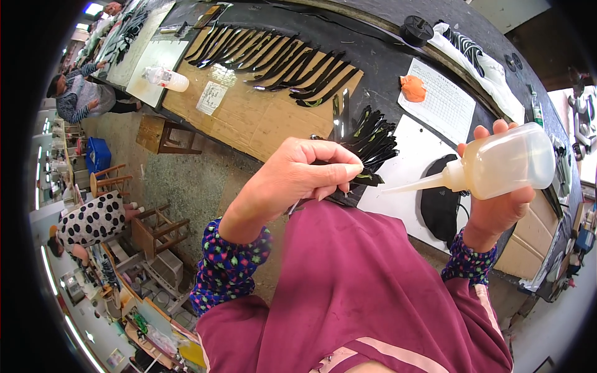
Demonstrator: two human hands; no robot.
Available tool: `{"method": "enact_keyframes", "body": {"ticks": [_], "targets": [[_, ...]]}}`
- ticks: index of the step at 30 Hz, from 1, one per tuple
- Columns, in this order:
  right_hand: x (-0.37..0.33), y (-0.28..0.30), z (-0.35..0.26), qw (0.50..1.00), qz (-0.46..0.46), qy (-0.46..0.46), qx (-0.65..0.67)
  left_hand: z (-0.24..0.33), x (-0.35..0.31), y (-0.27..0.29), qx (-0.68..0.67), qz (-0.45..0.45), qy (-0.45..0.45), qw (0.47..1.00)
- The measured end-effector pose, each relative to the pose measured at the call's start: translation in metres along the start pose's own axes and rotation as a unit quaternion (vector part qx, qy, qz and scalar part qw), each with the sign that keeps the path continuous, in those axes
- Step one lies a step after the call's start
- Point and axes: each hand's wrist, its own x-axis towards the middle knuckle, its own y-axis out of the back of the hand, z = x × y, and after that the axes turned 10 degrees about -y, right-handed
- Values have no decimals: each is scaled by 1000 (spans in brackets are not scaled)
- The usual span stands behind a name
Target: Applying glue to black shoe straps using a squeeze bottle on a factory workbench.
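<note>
1. The squeeze bottle (513, 163) is in the right hand (497, 212), tilted with its thin nozzle (413, 185) toward the left hand (298, 168). Its translucent wall looks soft and light, likely to give when pressed; the broad body seems the place to grip, as the slender nozzle could bend.
2. The left hand's thumb and forefinger are pinched together on a dark strip (367, 179) at their tips. It looks thin, flexible and light, perhaps slick, so a fingertip hold near an end should suit.
3. Just beyond the left fingertips lies a fanned bundle of black strips (375, 137); farther off, a row of strips (286, 62) rests on cardboard (249, 127).
4. The bottle hides the right palm; the left fingers cover much of the held strip. The liquid level and whether the nozzle is wet are hard to tell.
</note>
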Motion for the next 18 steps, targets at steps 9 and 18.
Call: {"method": "enact_keyframes", "body": {"ticks": [9, 18], "targets": [[2, -7, 2, 999, -3, 8, 39, -4, -2, -2, 2, -14, 18, 1000], [1, -4, 5, 1000, -5, -5, 30, -4, -3, -3, 29, -23, 19, 999]]}}
